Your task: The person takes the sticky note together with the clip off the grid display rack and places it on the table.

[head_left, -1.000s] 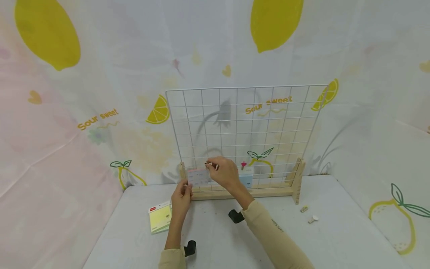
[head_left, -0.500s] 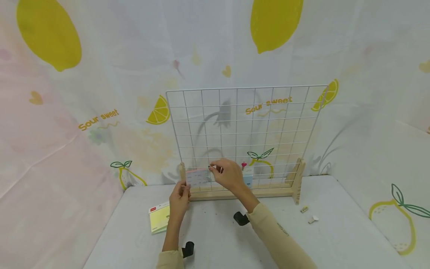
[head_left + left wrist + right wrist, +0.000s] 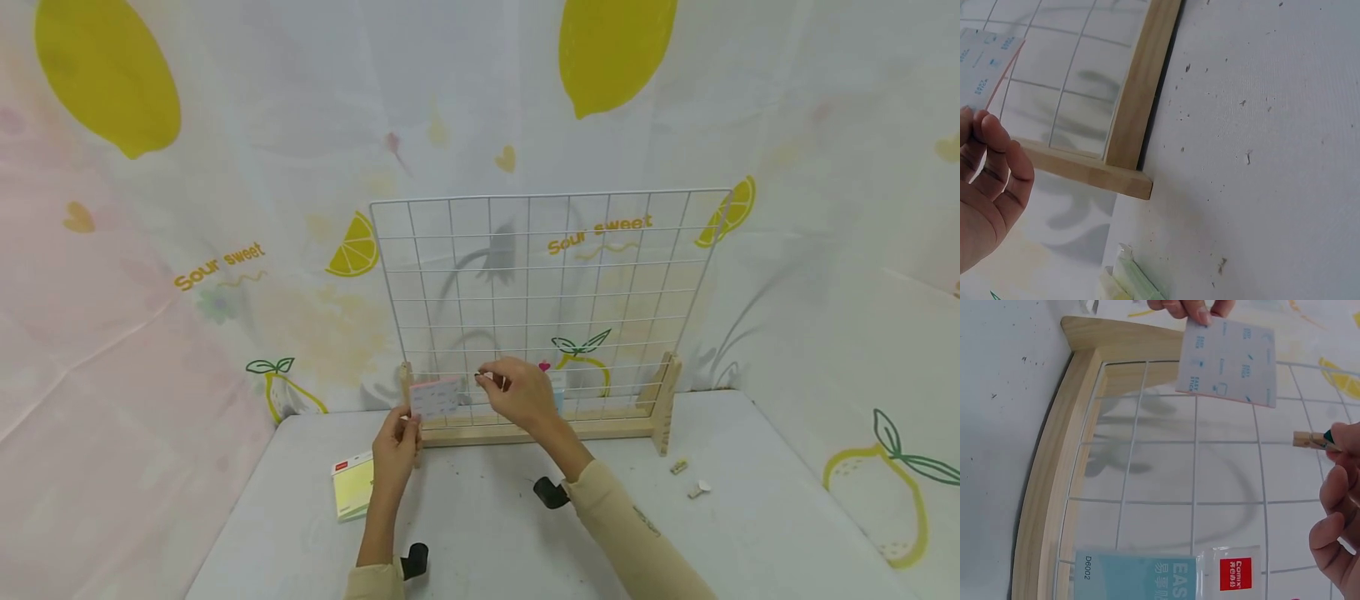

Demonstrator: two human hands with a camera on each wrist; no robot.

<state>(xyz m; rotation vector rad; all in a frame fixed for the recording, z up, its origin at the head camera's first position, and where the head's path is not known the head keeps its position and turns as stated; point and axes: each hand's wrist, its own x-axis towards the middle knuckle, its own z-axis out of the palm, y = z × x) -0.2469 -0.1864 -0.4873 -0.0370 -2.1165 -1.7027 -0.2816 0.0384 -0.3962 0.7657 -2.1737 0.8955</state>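
My left hand [image 3: 396, 446] pinches a sticky note pad [image 3: 435, 398] by its edge, in front of the wire grid's lower left. In the right wrist view, the pad's pale back shows blue print and a pinkish edge. My right hand [image 3: 521, 392] pinches a small wooden clothespin [image 3: 1310, 440] with a dark green end, a little to the right of the pad and apart from it. Behind the right hand, a blue sticky note pack [image 3: 1129, 575] hangs on the grid [image 3: 529, 197], partly hidden; a pink heart clip [image 3: 544, 366] sits at its top.
A wooden base [image 3: 600, 430] holds the grid upright near the table's back. A yellow sticky note pack [image 3: 352, 490] with something green under it lies left of my left forearm. Two small clips, one yellowish [image 3: 678, 466] and one white [image 3: 699, 489], lie at right.
My left hand has drawn the sticky note pad left and slightly down. My right hand, with the clothespin, has moved right, so the gap between them has widened.
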